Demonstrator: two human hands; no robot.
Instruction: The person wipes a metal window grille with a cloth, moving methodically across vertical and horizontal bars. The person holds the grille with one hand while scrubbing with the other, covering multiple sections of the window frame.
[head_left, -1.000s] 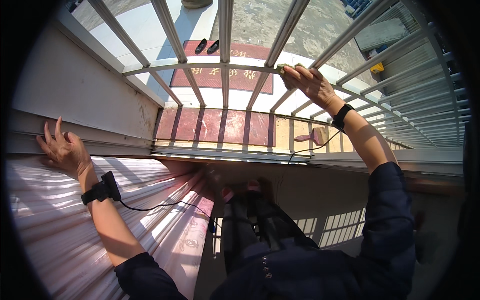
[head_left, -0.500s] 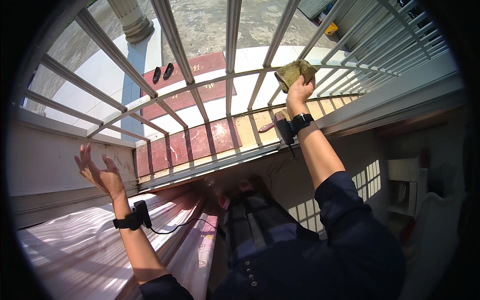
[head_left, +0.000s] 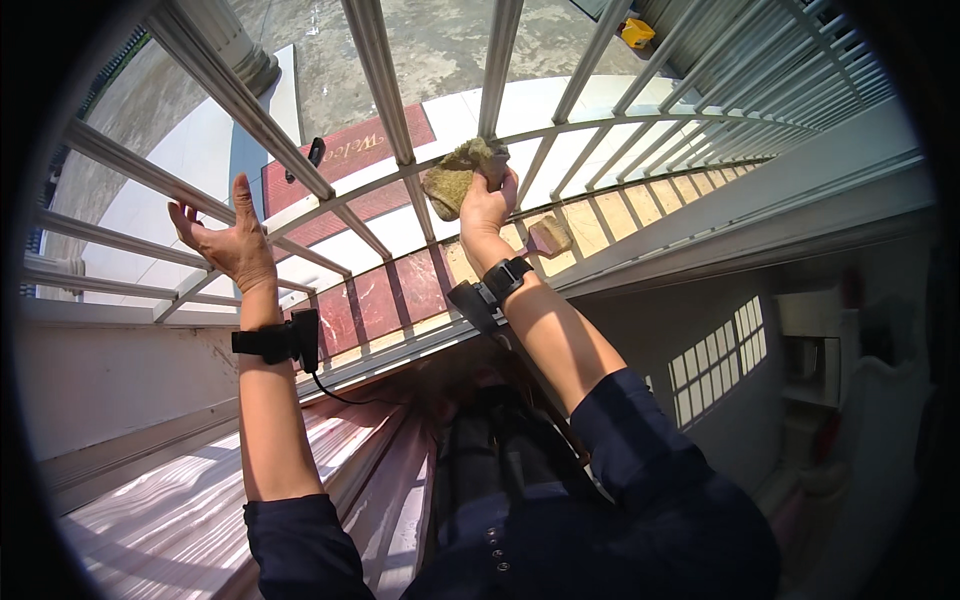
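Observation:
My right hand (head_left: 487,212) is closed on an olive-green cleaning cloth (head_left: 449,190), bunched up and pressed against the rail of a white metal window grille (head_left: 375,183). Part of the cloth wraps over the rail at the foot of an upright bar. Off to the left, my left hand (head_left: 232,245) has its thumb and fingers apart and holds nothing. It is right by the grille's left bars; whether it touches them I cannot tell. A brush (head_left: 548,237) with a pinkish handle lies on the sill below my right hand.
Beyond the bars are a red doormat (head_left: 345,150) with a dark shoe (head_left: 317,152), a column (head_left: 225,45) and a yellow object (head_left: 636,33). A dark red slab (head_left: 385,297) covers part of the sill. A pink striped curtain (head_left: 200,510) hangs at lower left.
My right hand has moved left along the rail with the cloth. My left hand has risen and shifted right, closer to the bars. The view has shifted too.

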